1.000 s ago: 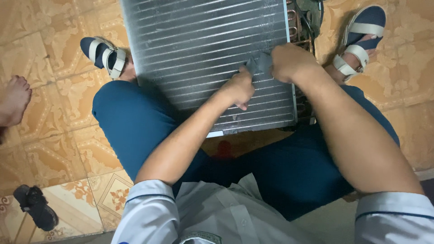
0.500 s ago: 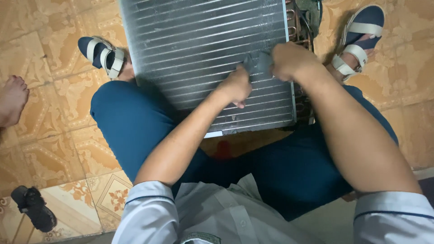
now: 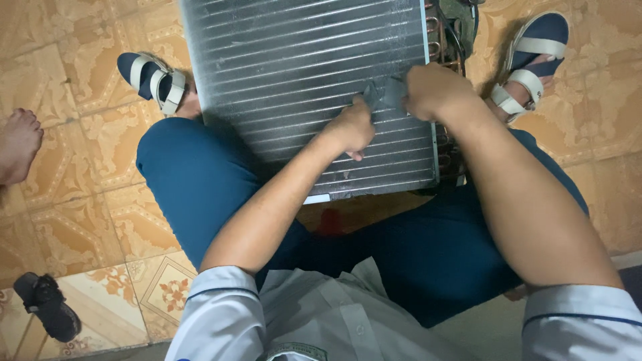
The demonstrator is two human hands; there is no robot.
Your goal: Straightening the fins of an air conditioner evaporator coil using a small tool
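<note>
**Patterned tile floor under you**

You sat over an orange patterned tile floor (image 3: 87, 167); a finned coil panel (image 3: 301, 80) stood on it between your sandalled feet, a black shoe (image 3: 47, 304) near left, another person's bare foot (image 3: 17, 144) left.

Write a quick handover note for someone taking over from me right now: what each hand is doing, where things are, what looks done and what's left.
Left hand: on the face of the finned coil panel, by a small grey tool.
Right hand: gripping that tool against the fins near the panel's right edge.
Panel: propped between the knees on the tiled floor, copper tube bends along its right side.
Done: cannot tell; fins look much the same all over, a few small marks in the lower rows.
Left: the tool sits mid-panel, so rows above and below it may need working.
</note>
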